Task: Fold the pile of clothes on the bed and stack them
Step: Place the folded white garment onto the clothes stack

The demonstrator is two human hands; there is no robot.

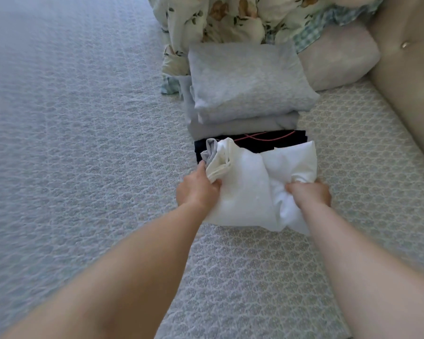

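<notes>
Both hands clenched on the folded white cloth garment point(247, 189) at frame centre: left hand point(197, 189) grips its left edge, right hand point(310, 194) bunches its right side. Garment sits on the textured grey-white bed cover point(83, 143), overlapping a folded black garment point(267, 140). Folded grey clothes point(247, 81) are stacked just above that.

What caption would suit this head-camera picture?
Both hands, left and right, grip a white garment beside folded clothes on the bed.

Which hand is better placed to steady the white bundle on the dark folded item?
Left, marginally. The left hand grips the white bundle on the side lying against the dark folded garment; the right hand grips the side nearer the bedspread.
</notes>
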